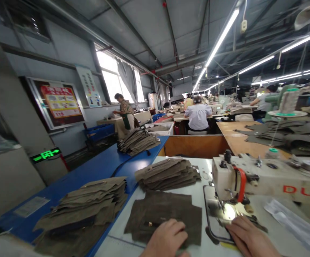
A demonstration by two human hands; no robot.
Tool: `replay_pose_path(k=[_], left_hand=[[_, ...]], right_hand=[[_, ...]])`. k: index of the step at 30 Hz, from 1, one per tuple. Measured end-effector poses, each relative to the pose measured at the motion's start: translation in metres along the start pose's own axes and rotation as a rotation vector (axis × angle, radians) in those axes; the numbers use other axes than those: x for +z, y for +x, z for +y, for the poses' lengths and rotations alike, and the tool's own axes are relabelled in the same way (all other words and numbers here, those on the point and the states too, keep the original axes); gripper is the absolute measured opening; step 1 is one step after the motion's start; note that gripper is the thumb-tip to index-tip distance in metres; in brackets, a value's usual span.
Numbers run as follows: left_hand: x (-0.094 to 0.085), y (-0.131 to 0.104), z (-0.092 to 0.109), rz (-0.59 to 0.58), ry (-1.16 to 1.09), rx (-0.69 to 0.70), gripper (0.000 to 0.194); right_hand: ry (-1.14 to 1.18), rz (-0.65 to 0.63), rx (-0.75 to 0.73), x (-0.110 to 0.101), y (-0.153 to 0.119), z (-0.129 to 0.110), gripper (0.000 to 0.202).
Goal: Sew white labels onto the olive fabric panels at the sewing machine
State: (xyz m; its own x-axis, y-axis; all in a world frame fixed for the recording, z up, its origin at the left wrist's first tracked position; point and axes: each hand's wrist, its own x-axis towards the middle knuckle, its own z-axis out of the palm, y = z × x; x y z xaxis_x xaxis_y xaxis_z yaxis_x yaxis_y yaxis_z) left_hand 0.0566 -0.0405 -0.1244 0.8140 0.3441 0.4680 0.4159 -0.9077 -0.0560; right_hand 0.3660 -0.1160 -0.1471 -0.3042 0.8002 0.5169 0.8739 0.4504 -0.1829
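A flat olive-brown fabric piece [176, 210] with a small metal snap lies on the pale machine table [117, 239]. My left hand [168, 237] rests on its lower edge, fingers bent and close together; whether they pinch the cloth is hidden. At the sewing machine [264, 178], my right hand [247, 233] is beside the lit needle plate, its fingertips by a dark scrap of cloth [259, 225]. What those fingertips hold cannot be made out. Just behind the flat piece sits a stack of similar fabric pieces [168, 173].
On the blue table [104, 167] at left are two more fabric piles [88, 203], one farther back. Dark cut pieces [291, 134] cover a wooden table at right. A clear plastic strip [294, 217] lies by the machine. Several people sit or stand farther off.
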Motion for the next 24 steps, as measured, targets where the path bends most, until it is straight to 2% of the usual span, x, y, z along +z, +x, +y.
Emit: replay_pose_path(k=[3, 5, 8, 11, 15, 17, 21, 24], left_hand=[[-0.019, 0.009, -0.004, -0.104, -0.131, -0.163, 0.025], [-0.02, 0.018, -0.014, -0.145, -0.142, -0.234, 0.03], [-0.006, 0.026, -0.024, -0.268, -0.102, -0.238, 0.041], [0.012, 0.029, -0.02, -0.353, -0.045, -0.212, 0.048], [0.032, 0.035, -0.002, -0.316, 0.025, -0.227, 0.05], [0.039, 0.041, 0.006, -0.291, 0.042, -0.221, 0.049], [0.048, 0.052, 0.013, -0.269, 0.039, -0.198, 0.049], [0.049, 0.058, 0.015, -0.236, 0.033, -0.179, 0.047]], right_hand=[[0.025, -0.059, 0.128, -0.005, 0.003, -0.012, 0.025], [0.045, -0.084, 0.163, -0.009, 0.006, -0.015, 0.026], [0.06, -0.094, 0.181, -0.013, 0.008, -0.018, 0.026], [0.098, -0.078, 0.18, -0.017, 0.006, -0.03, 0.026], [0.152, -0.083, 0.123, -0.019, 0.004, -0.058, 0.029], [0.138, -0.124, 0.098, -0.017, 0.004, -0.069, 0.033], [0.137, -0.262, 0.166, -0.011, 0.002, -0.074, 0.04], [0.161, -0.296, 0.196, -0.009, 0.0, -0.071, 0.043]])
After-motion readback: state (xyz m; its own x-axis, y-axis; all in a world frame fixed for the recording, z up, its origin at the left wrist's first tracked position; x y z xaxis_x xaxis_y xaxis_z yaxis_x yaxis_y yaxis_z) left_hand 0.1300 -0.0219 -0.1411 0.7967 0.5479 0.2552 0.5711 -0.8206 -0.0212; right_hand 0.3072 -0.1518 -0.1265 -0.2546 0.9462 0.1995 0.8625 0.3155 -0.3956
